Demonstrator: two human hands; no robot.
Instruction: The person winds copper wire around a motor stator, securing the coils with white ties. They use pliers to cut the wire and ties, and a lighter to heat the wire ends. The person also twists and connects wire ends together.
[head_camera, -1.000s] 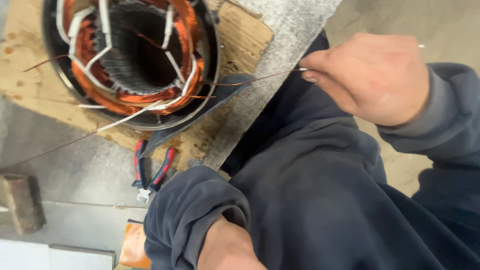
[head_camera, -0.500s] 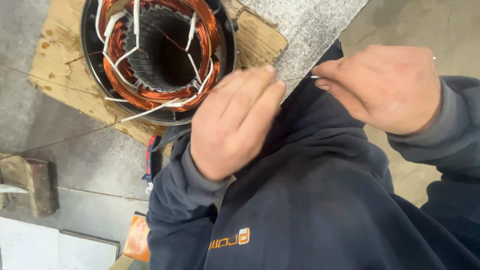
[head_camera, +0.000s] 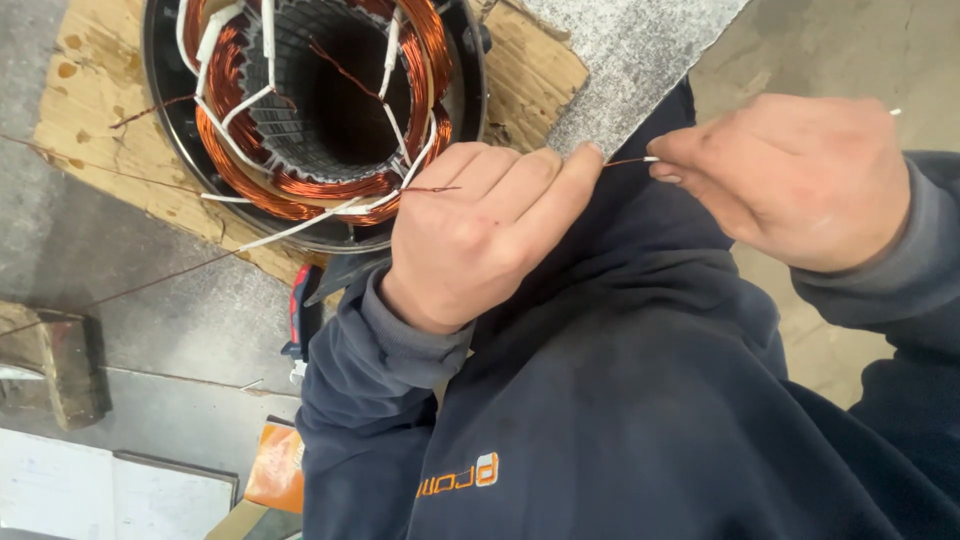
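Note:
A round motor stator (head_camera: 320, 110) with copper windings and white sleeved leads rests on a wooden board (head_camera: 95, 120). A thin copper wire (head_camera: 622, 160) runs from the windings toward me. My left hand (head_camera: 475, 230) is curled around this wire, fingertips pinching it just in front of the stator's rim. My right hand (head_camera: 800, 180) pinches the wire's end, which carries a short white sleeve (head_camera: 650, 158), a little to the right of my left fingertips. Both sleeves are dark blue.
Red-handled pliers (head_camera: 300, 320) lie partly hidden under my left forearm. A wooden block (head_camera: 60, 365) sits at the left edge. An orange object (head_camera: 275, 465) and white sheets (head_camera: 110, 490) lie at the bottom left. A grey slab (head_camera: 630, 60) angles in at the top.
My left hand came up from below and took hold of the wire beside the stator. My right hand kept its pinch on the wire's end. The view shifted slightly.

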